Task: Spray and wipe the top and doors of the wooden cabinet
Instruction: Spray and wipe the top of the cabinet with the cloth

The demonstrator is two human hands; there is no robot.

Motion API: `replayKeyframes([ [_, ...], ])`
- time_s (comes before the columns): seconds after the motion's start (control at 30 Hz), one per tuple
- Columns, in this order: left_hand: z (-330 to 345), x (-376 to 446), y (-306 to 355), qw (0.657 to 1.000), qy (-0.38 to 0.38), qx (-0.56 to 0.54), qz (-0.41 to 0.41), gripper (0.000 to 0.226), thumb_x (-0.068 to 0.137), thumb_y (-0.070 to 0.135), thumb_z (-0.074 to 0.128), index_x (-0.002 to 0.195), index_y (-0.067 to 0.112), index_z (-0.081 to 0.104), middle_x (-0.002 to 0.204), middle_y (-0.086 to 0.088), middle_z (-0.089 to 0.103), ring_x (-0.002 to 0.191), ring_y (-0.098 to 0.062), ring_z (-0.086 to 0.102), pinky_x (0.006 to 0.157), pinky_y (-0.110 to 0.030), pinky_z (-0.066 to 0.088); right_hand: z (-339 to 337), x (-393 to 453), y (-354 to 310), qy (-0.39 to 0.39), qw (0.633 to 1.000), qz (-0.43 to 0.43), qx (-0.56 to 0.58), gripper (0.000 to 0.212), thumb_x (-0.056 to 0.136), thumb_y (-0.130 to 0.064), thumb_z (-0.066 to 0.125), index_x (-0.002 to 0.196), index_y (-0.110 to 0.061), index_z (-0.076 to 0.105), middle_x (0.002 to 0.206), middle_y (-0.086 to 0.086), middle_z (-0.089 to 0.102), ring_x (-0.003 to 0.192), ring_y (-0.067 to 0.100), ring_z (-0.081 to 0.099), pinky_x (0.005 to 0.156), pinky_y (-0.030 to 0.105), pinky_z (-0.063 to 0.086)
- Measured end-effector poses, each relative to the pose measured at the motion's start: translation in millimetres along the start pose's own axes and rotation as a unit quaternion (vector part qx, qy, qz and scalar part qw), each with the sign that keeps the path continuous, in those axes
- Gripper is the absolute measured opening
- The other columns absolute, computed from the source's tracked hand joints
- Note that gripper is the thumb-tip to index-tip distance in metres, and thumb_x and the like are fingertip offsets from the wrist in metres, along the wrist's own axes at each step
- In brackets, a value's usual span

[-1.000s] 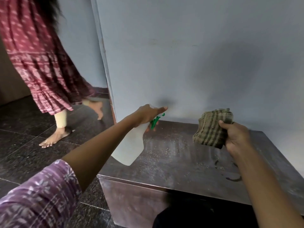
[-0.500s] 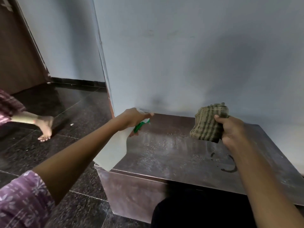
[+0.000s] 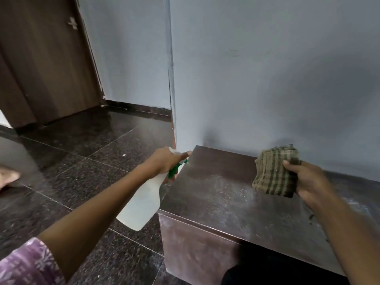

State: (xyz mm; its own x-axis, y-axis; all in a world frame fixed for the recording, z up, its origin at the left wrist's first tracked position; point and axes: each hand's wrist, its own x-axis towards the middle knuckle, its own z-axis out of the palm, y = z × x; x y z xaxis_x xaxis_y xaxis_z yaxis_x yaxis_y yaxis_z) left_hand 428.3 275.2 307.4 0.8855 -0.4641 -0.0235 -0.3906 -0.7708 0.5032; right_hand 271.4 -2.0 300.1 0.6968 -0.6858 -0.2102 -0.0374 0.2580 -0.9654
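A low wooden cabinet (image 3: 236, 204) stands against the grey wall, its brown top speckled with fine droplets. My left hand (image 3: 164, 163) grips a white spray bottle (image 3: 141, 204) with a green trigger at the cabinet's left edge, nozzle pointing over the top. My right hand (image 3: 308, 182) holds a folded green-striped cloth (image 3: 275, 171) just above the top, toward the right. The cabinet's front face is in shadow and its doors are hard to make out.
Dark polished floor tiles (image 3: 82, 161) spread to the left. A brown wooden door (image 3: 41, 58) stands at the back left. A bare foot of another person (image 3: 8, 178) shows at the left edge. The wall corner (image 3: 171, 89) meets the cabinet's back left.
The view has swung left. The other person has walked off to the left, leaving only a foot in view. My left hand with the bottle has shifted to the cabinet's left edge.
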Motion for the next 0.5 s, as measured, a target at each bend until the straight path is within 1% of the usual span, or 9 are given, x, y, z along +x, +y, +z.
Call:
replayKeyframes([
  [0.07, 0.0, -2.2, -6.4, 1.0, -0.002, -0.023, -0.011, 0.055, 0.098, 0.057, 0.039, 0.06, 0.018, 0.046, 0.065, -0.002, 0.05, 0.058, -0.013, 0.049, 0.054, -0.023, 0.035, 2.7, 3.0, 3.7, -0.002, 1.0, 0.0, -0.015, 0.023, 0.091, -0.006, 0.054, 0.114, -0.006, 0.059, 0.105, 0.008, 0.064, 0.097, 0.025, 0.06, 0.077, 0.041, 0.046],
  [0.1, 0.4, -3.1, -9.5, 0.999, -0.002, -0.034, -0.014, 0.054, 0.097, 0.058, 0.039, 0.061, 0.019, 0.047, 0.067, -0.004, 0.056, 0.06, -0.016, 0.055, 0.056, -0.024, 0.04, 3.0, 4.0, 5.6, -0.003, 1.0, 0.001, -0.02, 0.024, 0.091, -0.006, 0.054, 0.114, -0.006, 0.059, 0.109, 0.009, 0.064, 0.099, 0.026, 0.06, 0.078, 0.041, 0.047],
  [0.17, -1.6, -5.3, -15.7, 0.998, -0.009, -0.056, -0.018, 0.054, 0.095, 0.061, 0.04, 0.063, 0.019, 0.051, 0.082, -0.012, 0.07, 0.077, -0.027, 0.067, 0.073, -0.034, 0.052, 4.8, 4.8, 8.1, -0.004, 1.0, 0.004, -0.027, 0.023, 0.091, -0.007, 0.053, 0.113, -0.007, 0.059, 0.11, 0.01, 0.064, 0.099, 0.026, 0.06, 0.078, 0.042, 0.047],
  [0.2, -2.4, -6.9, -18.8, 0.997, -0.014, -0.068, -0.023, 0.055, 0.094, 0.063, 0.042, 0.065, 0.018, 0.054, 0.088, -0.015, 0.072, 0.085, -0.029, 0.068, 0.082, -0.038, 0.053, 5.6, 4.1, 8.7, -0.005, 1.0, 0.004, -0.028, 0.022, 0.091, -0.007, 0.053, 0.113, -0.007, 0.059, 0.109, 0.01, 0.064, 0.098, 0.026, 0.061, 0.078, 0.041, 0.047],
  [0.23, -3.0, -8.6, -21.8, 0.996, -0.014, -0.078, -0.026, 0.056, 0.092, 0.065, 0.044, 0.067, 0.016, 0.056, 0.088, -0.014, 0.071, 0.085, -0.029, 0.067, 0.083, -0.038, 0.053, 6.2, 3.8, 9.1, -0.007, 1.0, 0.005, -0.028, 0.022, 0.091, -0.006, 0.053, 0.112, -0.007, 0.059, 0.108, 0.01, 0.064, 0.096, 0.025, 0.061, 0.077, 0.041, 0.047],
  [0.3, -3.7, -15.5, -24.0, 0.997, -0.021, -0.076, -0.026, 0.059, 0.091, 0.064, 0.046, 0.065, 0.012, 0.054, 0.075, -0.011, 0.063, 0.069, -0.021, 0.058, 0.067, -0.032, 0.045, 7.4, 3.0, 9.4, -0.011, 0.999, 0.003, -0.031, 0.021, 0.091, -0.005, 0.053, 0.111, -0.007, 0.059, 0.107, 0.01, 0.065, 0.097, 0.026, 0.061, 0.078, 0.042, 0.047],
  [0.37, -2.1, -24.1, -23.7, 0.997, -0.026, -0.07, -0.02, 0.06, 0.092, 0.061, 0.048, 0.065, 0.007, 0.055, 0.067, -0.012, 0.057, 0.059, -0.018, 0.048, 0.059, -0.025, 0.038, 8.5, 0.5, 9.3, -0.012, 0.999, 0.001, -0.035, 0.02, 0.091, -0.005, 0.052, 0.11, -0.006, 0.059, 0.106, 0.01, 0.064, 0.098, 0.026, 0.06, 0.081, 0.043, 0.046],
  [0.47, 1.9, -38.7, -23.7, 0.997, -0.026, -0.071, -0.021, 0.059, 0.088, 0.065, 0.05, 0.069, 0.009, 0.053, 0.058, -0.001, 0.054, 0.048, -0.009, 0.049, 0.048, -0.014, 0.038, 8.5, -3.8, 9.1, -0.006, 0.999, -0.001, -0.039, 0.023, 0.091, -0.004, 0.053, 0.113, -0.004, 0.059, 0.103, 0.009, 0.064, 0.1, 0.026, 0.059, 0.082, 0.042, 0.046],
  [0.5, 4.0, -42.1, -23.8, 0.998, -0.027, -0.064, -0.01, 0.061, 0.088, 0.067, 0.048, 0.073, 0.007, 0.054, 0.061, -0.003, 0.055, 0.051, -0.009, 0.051, 0.05, -0.014, 0.039, 8.1, -5.6, 9.1, -0.003, 0.999, -0.002, -0.039, 0.026, 0.091, -0.004, 0.054, 0.116, -0.003, 0.058, 0.103, 0.008, 0.064, 0.1, 0.027, 0.059, 0.082, 0.042, 0.046],
])
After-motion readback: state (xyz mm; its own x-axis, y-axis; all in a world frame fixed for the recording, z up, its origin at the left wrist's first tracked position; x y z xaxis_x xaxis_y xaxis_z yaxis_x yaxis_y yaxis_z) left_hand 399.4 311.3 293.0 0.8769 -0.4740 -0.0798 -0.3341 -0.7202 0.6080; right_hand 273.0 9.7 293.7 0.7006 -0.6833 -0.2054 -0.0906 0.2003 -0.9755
